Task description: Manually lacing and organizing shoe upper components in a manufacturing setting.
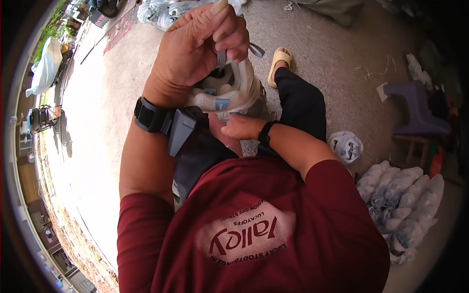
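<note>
My left hand [205,46] is raised at the top middle, fingers pinched together round a grey strip [256,50], whose looped end sticks out to the right. Below it hangs or rests a bundle of cream mesh pieces [237,97] that look like shoe uppers, nested together, with small blue labels [221,104]. A grey length of the strip runs from my fingers down into the bundle. My right hand [243,128] is just under the bundle's near edge, fingers curled; what they hold, if anything, is hidden.
Several pale bundles [400,205] lie at the lower right, and a round tied bundle [346,146] is nearer my leg. A purple plastic stool [415,107] stands at right. More white bundles [168,12] lie at the top. My foot wears a yellow slide sandal [280,66].
</note>
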Available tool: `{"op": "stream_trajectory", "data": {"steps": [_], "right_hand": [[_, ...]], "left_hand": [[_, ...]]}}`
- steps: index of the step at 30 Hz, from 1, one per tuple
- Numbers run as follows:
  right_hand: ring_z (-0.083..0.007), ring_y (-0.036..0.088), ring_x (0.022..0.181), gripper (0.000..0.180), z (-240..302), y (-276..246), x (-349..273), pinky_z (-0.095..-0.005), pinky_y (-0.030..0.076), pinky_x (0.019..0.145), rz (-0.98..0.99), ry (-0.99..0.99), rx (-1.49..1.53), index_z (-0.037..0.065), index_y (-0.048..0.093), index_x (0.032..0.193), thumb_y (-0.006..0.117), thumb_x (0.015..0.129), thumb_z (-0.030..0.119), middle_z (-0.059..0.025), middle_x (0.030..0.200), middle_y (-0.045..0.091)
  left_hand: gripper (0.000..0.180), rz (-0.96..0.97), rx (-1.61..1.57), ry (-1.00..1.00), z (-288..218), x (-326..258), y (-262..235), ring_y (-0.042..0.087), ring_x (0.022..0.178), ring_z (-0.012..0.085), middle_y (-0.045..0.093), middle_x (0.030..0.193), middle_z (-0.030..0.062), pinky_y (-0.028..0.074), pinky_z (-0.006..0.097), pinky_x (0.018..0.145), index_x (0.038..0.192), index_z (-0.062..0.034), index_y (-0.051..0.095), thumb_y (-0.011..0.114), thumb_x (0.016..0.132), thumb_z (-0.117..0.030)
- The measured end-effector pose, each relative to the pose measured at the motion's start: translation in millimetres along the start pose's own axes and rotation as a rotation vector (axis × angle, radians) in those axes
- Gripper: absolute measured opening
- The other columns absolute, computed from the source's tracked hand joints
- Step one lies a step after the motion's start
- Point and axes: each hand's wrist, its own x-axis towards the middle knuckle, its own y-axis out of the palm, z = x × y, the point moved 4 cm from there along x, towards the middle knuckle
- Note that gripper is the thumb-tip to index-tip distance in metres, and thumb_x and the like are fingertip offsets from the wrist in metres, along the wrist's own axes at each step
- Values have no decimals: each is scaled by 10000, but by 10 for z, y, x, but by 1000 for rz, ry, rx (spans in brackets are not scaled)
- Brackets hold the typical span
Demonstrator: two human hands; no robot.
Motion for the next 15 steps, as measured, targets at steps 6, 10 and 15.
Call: {"op": "stream_trajectory", "data": {"steps": [6, 10, 15], "right_hand": [[-296, 576, 622, 138, 604, -1206, -569, -381, 443, 577, -104, -50, 445, 23, 525, 720, 546, 819, 117, -139, 657, 573], [-41, 480, 528, 196, 811, -2520, -1272, -215, 367, 488, -384, -147, 879, 42, 502, 699, 664, 795, 97, 17, 591, 520], [-101, 492, 599, 252, 769, -3728, -1955, -241, 372, 540, -1051, -317, 993, 26, 570, 700, 645, 790, 249, -13, 648, 539]], "left_hand": [[337, -19, 18, -22, -4, 50, 21, 397, 531, 38, 507, 609, -16, 315, 187, 471, 793, -36, 605, 481, 926, -320], [384, -64, 328, -181, -11, -16, 141, 426, 546, 43, 623, 746, 36, 307, 179, 470, 728, -33, 613, 476, 923, -334], [332, -31, 436, -398, 77, -106, 376, 494, 604, 35, 664, 883, 85, 298, 158, 470, 888, 5, 629, 492, 918, -296]]}}
